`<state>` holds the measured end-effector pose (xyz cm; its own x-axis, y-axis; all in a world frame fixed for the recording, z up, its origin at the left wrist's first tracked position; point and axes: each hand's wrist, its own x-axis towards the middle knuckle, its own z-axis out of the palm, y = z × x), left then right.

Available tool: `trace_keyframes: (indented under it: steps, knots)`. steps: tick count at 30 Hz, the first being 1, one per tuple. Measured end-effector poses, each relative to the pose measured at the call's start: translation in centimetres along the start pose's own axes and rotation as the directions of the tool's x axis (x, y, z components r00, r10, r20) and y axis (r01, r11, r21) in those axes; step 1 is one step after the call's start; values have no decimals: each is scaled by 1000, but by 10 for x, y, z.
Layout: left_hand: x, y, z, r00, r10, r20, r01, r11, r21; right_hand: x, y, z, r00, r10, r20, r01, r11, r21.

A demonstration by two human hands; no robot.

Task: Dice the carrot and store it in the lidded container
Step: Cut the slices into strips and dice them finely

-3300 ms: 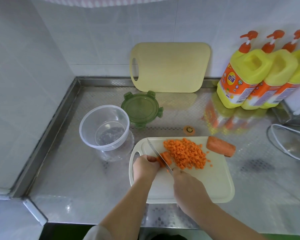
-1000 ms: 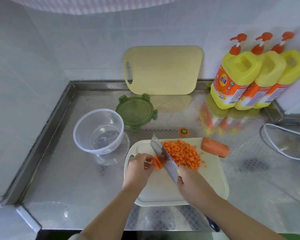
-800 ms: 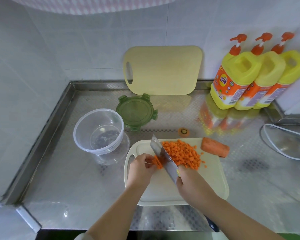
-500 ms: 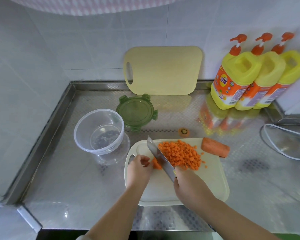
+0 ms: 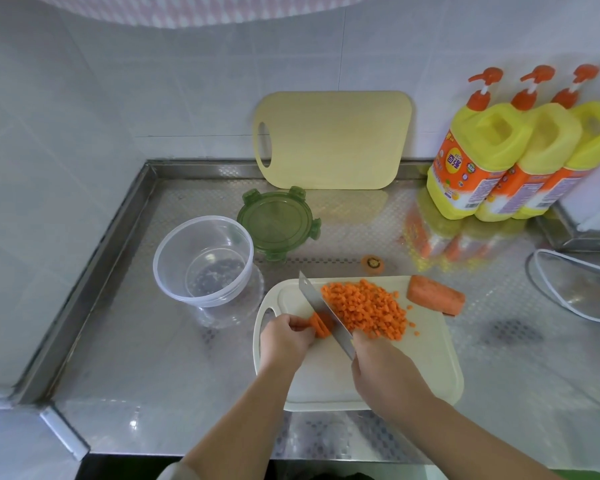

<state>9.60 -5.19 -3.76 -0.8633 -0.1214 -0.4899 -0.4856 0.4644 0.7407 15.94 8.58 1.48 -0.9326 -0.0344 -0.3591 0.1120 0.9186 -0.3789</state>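
On the white cutting board (image 5: 430, 368) lies a heap of diced carrot (image 5: 364, 308). My left hand (image 5: 284, 339) pinches a small bundle of carrot strips (image 5: 321, 323) at the board's left. My right hand (image 5: 385, 372) grips a knife (image 5: 321, 311) whose blade stands edge down across the strips, between them and the heap. An uncut carrot chunk (image 5: 435, 299) rests at the board's far right corner. The clear round container (image 5: 201, 263) stands empty to the left, its green lid (image 5: 278, 223) lying flat behind it.
A yellow cutting board (image 5: 333, 140) leans on the back wall. Three yellow detergent bottles (image 5: 492, 150) stand at the back right. A carrot end (image 5: 372, 263) lies on the steel counter behind the board. A white cable (image 5: 568, 289) loops at the right.
The knife has kept chopping the strips, its blade rising and coming down again. My left hand has stayed on the strips. The heap, container and lid have not moved.
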Motion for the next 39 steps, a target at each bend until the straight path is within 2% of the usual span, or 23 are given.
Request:
trace_keyframes:
  steps: [10,14,28,39]
  knots:
    - [-3,2,-3,1000,7,12,-7,999,-35,0,-7,9,1000,-17,16,18,1000,-26]
    - [-6,7,-4,1000,27,13,-27,1000,8,1,-8,7,1000,4,-3,-4,999,-40]
    - [-2,2,-4,999,-9,51,11,999,-39,2,-5,12,1000,8,-29,-9,999,-33]
    - [2,-2,-2,999,-34,26,35,998,-53,3,-10,14,1000,20,-4,-20,999,-45]
